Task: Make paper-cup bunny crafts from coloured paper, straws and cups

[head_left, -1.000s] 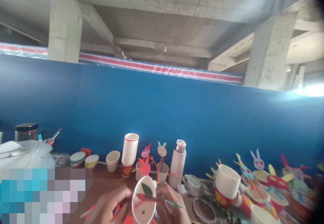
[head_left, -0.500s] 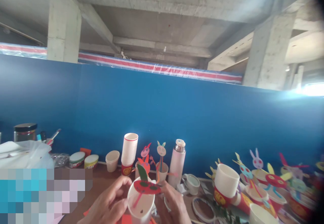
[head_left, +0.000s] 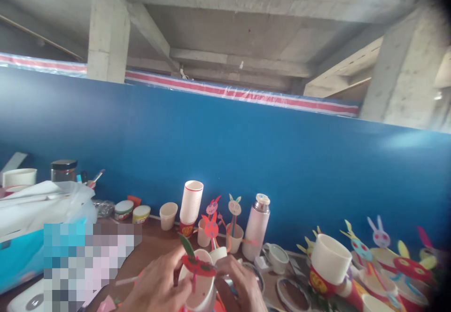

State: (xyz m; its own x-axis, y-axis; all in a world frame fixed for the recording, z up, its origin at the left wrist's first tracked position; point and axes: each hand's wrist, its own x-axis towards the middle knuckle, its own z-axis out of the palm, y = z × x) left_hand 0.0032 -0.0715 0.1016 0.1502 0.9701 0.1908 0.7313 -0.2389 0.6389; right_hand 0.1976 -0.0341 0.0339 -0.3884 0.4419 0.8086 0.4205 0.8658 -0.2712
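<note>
A white paper cup [head_left: 202,295] is between my hands, low in the middle of the view. A red paper cutout [head_left: 199,267] with dark spots stands over its mouth on a pinkish strip. One green leaf-shaped piece [head_left: 187,245] rises from the cutout's left side. My left hand [head_left: 158,281] is curled against the left of the cup, fingertips close to the cutout's left edge. With closed fingers, my right hand [head_left: 241,281] grips the cutout's right end. The cup's lower part drops out of view.
Behind stand a stack of paper cups [head_left: 192,202], cups with rabbit-like paper figures [head_left: 211,227] and a pink thermos [head_left: 256,227]. More decorated cups [head_left: 331,262] crowd the right. Small tubs [head_left: 141,214] and a plastic bag [head_left: 45,204] lie left. A blue partition [head_left: 225,147] closes off the back.
The view has shifted left, so background things sit further right. My left hand has moved in over the cup toward the cutout's left edge. My right hand stays at the cutout's right end.
</note>
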